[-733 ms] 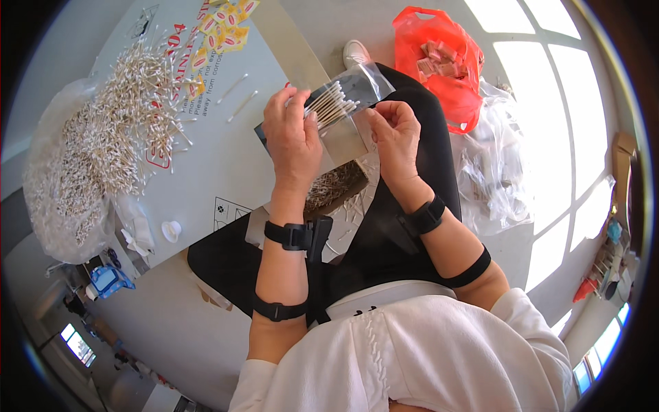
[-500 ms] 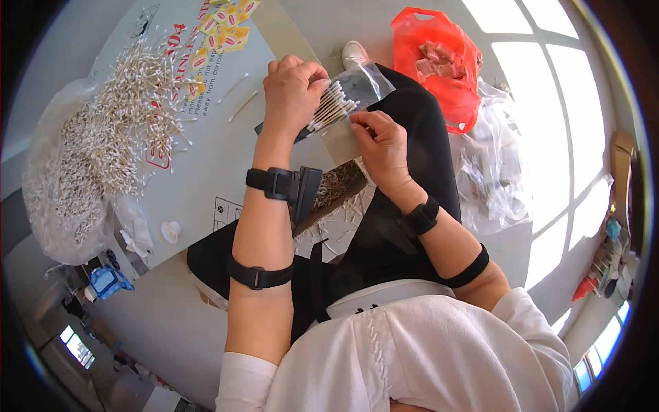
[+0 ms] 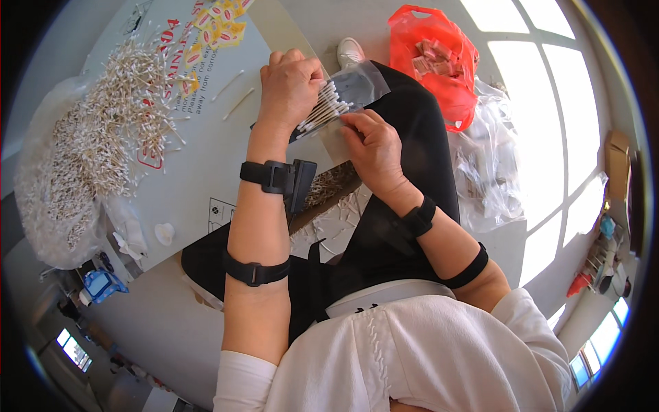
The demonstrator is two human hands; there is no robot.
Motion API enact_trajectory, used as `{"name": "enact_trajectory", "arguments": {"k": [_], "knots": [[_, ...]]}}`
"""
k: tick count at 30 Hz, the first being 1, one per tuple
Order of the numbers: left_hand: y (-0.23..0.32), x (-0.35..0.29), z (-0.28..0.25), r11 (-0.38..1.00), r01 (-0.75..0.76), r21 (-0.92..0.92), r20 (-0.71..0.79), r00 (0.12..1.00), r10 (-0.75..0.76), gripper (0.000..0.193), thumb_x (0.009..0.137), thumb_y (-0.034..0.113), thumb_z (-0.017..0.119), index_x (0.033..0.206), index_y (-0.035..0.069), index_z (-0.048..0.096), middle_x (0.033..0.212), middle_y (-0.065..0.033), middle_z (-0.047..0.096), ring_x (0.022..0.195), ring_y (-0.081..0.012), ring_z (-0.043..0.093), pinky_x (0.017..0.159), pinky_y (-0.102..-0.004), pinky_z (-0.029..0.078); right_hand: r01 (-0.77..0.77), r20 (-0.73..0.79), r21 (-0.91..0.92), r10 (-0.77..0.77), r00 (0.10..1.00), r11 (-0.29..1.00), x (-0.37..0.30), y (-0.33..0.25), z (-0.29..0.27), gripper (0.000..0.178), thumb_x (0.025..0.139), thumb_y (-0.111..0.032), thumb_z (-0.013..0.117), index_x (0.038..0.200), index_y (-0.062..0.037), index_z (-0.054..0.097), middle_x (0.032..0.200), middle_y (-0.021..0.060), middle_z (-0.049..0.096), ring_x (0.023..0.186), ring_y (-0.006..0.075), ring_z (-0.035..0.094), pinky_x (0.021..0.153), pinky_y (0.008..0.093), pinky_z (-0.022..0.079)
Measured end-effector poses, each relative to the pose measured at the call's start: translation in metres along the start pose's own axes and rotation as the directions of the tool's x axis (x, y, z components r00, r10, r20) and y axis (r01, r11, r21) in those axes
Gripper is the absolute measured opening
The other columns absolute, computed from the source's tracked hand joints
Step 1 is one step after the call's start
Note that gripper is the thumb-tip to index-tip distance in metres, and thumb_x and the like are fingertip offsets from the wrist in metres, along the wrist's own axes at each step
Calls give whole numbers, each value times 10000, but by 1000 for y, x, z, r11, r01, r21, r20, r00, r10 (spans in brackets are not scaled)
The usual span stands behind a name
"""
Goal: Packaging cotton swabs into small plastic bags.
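Observation:
A clear plastic bag (image 3: pixel 371 81) is stretched between my two hands above the table edge and my lap. A row of cotton swabs (image 3: pixel 320 112) with white tips lies fanned side by side at the bag; whether they are inside it or on top I cannot tell. My left hand (image 3: pixel 291 93) is closed at the bag's left side, fingers curled and thumb close to the swab tips. On the other side, my right hand (image 3: pixel 377 147) pinches the bag's near edge between thumb and fingertips. Two loose swabs (image 3: pixel 238 104) rest on the table left of my left hand.
A big heap of cotton swabs (image 3: pixel 113 123) spills from a clear bag on the left of the table (image 3: pixel 195 147). Small yellow packets (image 3: pixel 221 31) lie at the far side. A red plastic bag (image 3: pixel 434 65) with pinkish packs and a clear bag (image 3: pixel 489 165) stand at right.
Both hands and the bag with the swabs sit slightly farther left in the picture, along with the whole scene. The grip of each hand looks the same.

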State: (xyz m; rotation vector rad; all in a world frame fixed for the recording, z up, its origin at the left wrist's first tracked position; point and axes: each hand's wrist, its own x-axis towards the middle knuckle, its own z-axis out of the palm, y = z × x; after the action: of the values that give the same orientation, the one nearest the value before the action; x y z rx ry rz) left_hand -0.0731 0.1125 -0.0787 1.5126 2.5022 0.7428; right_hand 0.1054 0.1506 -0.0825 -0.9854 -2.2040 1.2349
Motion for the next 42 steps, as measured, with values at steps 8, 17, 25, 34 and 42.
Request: {"name": "enact_trajectory", "arguments": {"k": [8, 17, 25, 34, 42], "knots": [[-8, -8, -6, 998, -5, -65, 32, 999, 7, 58, 751, 132, 714, 756, 124, 657, 851, -5, 583, 951, -255, 515, 854, -409, 397, 50, 54, -87, -46, 997, 995, -2, -10, 6, 140, 820, -113, 640, 933, -62, 705, 868, 103, 659, 775, 324, 660, 686, 402, 536], [-10, -13, -10, 1000, -6, -6, 16, 1000, 6, 67, 779, 100, 698, 759, 108, 635, 884, -19, 587, 952, -265, 513, 843, -415, 414, 54, 88, -50, -49, 995, 997, 4, -10, 3, 139, 809, -106, 634, 914, -54, 709, 852, 103, 663, 769, 325, 659, 690, 407, 532], [21, -101, 2, 865, 142, -481, -387, 851, -355, 441, 874, 42, 607, 1298, 16, 488, 1322, -169, 509, 1246, -307, 468, 1037, -437, 387, 283, 10, 91, -285, 958, 955, 32, -2, -20, 362, 729, 23, 683, 1085, -16, 627, 1063, 130, 604, 908, 321, 627, 772, 380, 530], [24, -114, 9, 985, 168, -27, -334, 928, -167, 466, 922, 165, 624, 1338, 1, 493, 1394, -144, 466, 1284, -336, 453, 1064, -442, 357, 427, 64, -71, -423, 904, 902, 46, -2, -13, 262, 729, 34, 675, 980, -37, 686, 996, 95, 605, 924, 307, 607, 789, 386, 525], [54, -104, 13, 961, 174, 216, -41, 985, -169, 755, 912, 397, 609, 1488, 3, 320, 1566, -186, 283, 1465, -354, 232, 1164, -547, 180, 295, 77, -90, -289, 954, 951, 38, 4, -11, 279, 727, 52, 653, 983, -53, 691, 978, 98, 626, 947, 283, 616, 818, 353, 512]]}}
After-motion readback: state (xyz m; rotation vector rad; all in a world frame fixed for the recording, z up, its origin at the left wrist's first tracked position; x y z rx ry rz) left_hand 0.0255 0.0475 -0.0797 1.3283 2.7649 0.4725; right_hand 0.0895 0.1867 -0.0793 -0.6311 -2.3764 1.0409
